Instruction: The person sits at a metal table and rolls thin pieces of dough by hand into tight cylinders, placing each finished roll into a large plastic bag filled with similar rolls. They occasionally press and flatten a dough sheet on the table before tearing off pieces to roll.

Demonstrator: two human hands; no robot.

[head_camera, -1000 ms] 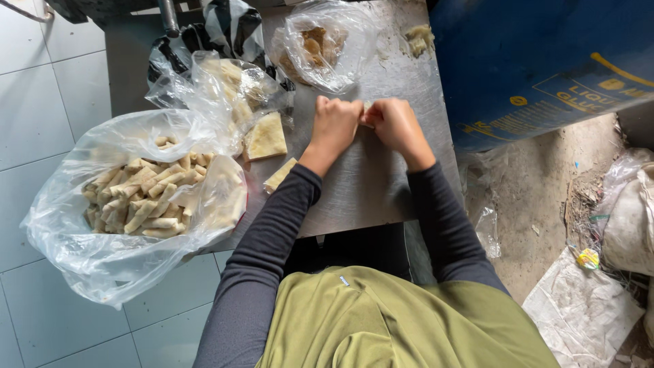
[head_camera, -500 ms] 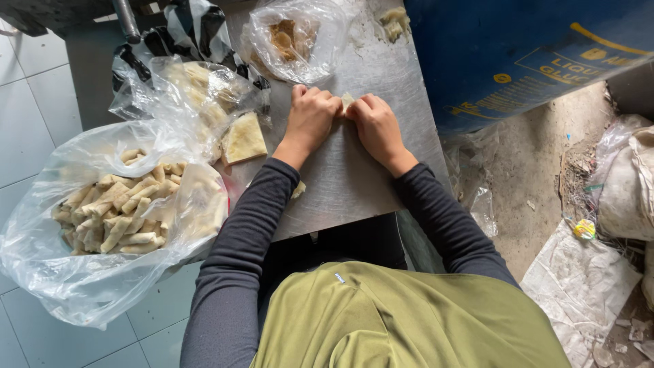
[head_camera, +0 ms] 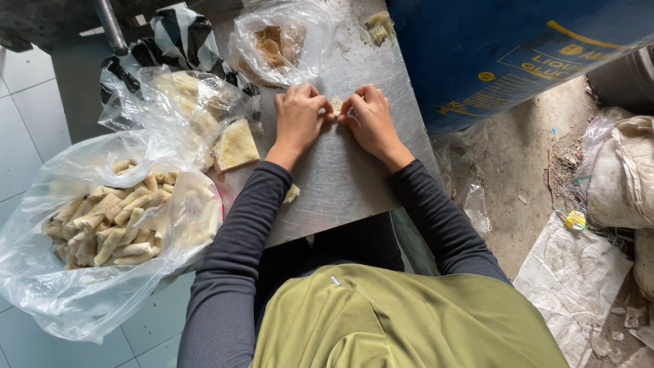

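A blue drum stands along the right edge of the steel counter. On the left, a big clear bag lies open, heaped with pale finished rolls. Behind it, a second clear bag holds flat wrapper sheets, one folded sheet lying just outside it. A smaller bag at the counter's far end holds brownish filling. Mid-counter, the left hand and right hand meet, fingertips pinched on a small pale roll; only a sliver shows between them, so its long axis cannot be told.
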